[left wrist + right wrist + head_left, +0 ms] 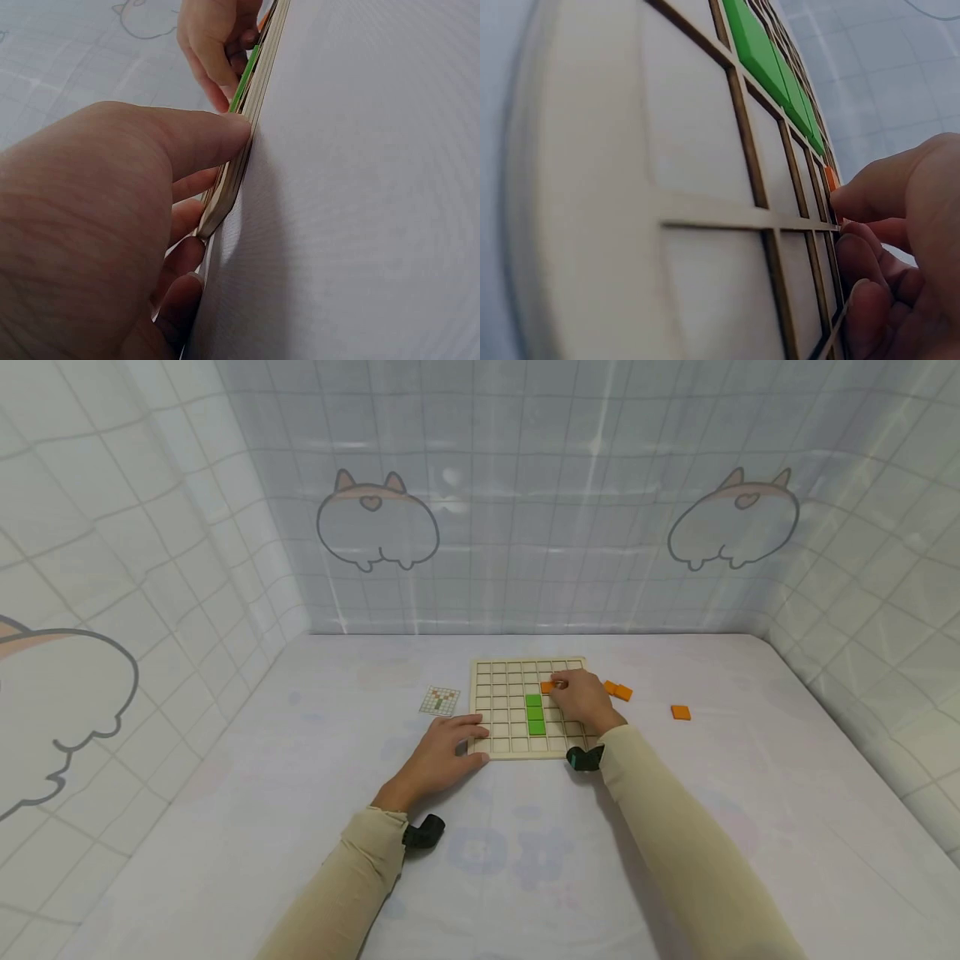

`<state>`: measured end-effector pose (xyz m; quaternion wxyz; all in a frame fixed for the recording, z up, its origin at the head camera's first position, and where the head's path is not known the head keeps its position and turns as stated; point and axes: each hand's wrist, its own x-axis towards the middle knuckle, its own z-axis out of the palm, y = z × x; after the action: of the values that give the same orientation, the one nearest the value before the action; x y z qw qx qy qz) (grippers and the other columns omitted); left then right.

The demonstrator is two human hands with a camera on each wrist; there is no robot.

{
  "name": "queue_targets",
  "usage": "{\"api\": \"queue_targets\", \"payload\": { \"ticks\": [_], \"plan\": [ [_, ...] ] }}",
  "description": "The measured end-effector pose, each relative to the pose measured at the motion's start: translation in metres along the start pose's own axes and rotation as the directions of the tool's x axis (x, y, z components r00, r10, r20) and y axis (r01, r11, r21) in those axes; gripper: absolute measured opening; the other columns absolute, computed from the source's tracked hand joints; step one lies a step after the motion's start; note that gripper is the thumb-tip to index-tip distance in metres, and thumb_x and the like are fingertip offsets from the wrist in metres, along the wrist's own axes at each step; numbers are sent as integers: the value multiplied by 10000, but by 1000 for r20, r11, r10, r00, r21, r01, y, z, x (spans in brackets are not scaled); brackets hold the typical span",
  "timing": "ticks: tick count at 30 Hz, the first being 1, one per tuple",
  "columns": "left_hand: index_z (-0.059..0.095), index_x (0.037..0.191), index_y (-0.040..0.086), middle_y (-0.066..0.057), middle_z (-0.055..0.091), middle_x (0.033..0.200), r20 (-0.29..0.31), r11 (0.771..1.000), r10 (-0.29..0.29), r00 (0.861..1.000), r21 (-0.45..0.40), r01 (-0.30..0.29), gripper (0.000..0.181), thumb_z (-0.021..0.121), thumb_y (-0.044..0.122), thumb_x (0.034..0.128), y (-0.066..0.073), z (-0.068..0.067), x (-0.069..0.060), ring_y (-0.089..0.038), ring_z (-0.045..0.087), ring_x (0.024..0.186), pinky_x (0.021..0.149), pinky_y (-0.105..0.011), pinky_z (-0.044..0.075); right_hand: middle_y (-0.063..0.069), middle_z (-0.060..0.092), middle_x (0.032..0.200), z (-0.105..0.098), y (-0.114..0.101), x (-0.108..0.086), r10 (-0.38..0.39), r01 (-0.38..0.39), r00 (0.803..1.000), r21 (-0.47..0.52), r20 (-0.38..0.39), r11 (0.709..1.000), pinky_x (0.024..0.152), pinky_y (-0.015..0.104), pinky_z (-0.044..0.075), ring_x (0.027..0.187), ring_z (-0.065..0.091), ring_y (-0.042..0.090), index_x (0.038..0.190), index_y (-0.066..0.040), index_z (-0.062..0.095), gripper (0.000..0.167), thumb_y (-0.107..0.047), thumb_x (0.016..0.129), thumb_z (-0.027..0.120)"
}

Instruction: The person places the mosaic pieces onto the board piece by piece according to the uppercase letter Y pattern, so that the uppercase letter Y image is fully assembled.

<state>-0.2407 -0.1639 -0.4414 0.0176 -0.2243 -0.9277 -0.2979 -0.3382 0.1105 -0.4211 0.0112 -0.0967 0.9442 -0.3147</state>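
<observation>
A light wooden grid board (501,702) lies flat, with a column of green square tiles (535,714) set in its cells. Just beyond the column, an orange square tile (547,687) sits at the fingertips of my right hand (583,700). Thumb and forefinger pinch at orange in the right wrist view, where the tile (829,180) is partly hidden by the fingers. My left hand (447,752) rests on the board's near left corner, fingers extended over the left side. In the left wrist view its thumb (206,139) lies against the board's near edge.
Two orange tiles (618,691) lie together right of the board, and another orange tile (680,712) lies farther right. A small printed grid card (439,701) is left of the board. White cloth covers the table (517,852); tile-patterned curtains (555,527) surround it.
</observation>
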Motion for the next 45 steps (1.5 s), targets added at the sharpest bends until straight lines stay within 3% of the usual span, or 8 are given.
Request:
{"api": "queue_targets", "payload": {
  "ticks": [7,16,23,29,37,45],
  "plan": [
    [670,1303,122,-35,468,1524,3,1000,9,1000,3,-9,394,695,293,949,2,-1,0,-311,395,1361,1054,-480,358,145,654,1221,6,5,-5,11,-8,999,77,-44,997,919,443,488,1060,596,289,1368,-56,612,411,-216,991,579],
    [667,1310,139,-20,466,1526,2,1000,-19,1000,4,19,399,699,295,945,1,-1,1,-300,381,1378,1063,-481,351,113,626,1182,-8,8,-25,3,-3,1000,278,-1,961,845,423,496,1000,578,280,1328,-78,622,363,-237,1004,586],
    [668,1310,136,-28,467,1525,2,1000,3,1000,19,-3,399,694,302,947,-1,-1,2,-311,379,1384,1075,-490,344,123,637,1195,-23,11,-41,13,-4,999,275,-30,962,882,448,494,1044,600,286,1314,-57,639,348,-221,1016,566],
    [668,1310,135,-31,466,1526,9,1000,-1,1000,15,1,402,695,302,945,-3,-2,3,-314,375,1384,1076,-489,342,131,651,1144,-32,16,-49,11,17,995,274,-101,962,874,449,496,1023,594,296,1281,-41,659,330,-195,1000,585],
    [665,1315,152,-15,459,1531,2,1000,-5,1000,6,5,405,702,304,941,-4,-3,3,-311,381,1370,1077,-491,345,111,666,1074,-45,30,-55,49,21,978,326,-205,945,795,358,511,963,612,266,1248,-40,667,293,-171,995,599],
    [667,1316,143,-17,459,1531,9,1000,-4,1000,-16,4,400,697,292,946,-2,-3,1,-317,372,1381,1078,-490,341,142,659,1106,-63,48,-62,120,-31,963,347,-240,938,707,258,513,969,626,310,1271,-24,655,323,-152,986,574]
  ]
}}
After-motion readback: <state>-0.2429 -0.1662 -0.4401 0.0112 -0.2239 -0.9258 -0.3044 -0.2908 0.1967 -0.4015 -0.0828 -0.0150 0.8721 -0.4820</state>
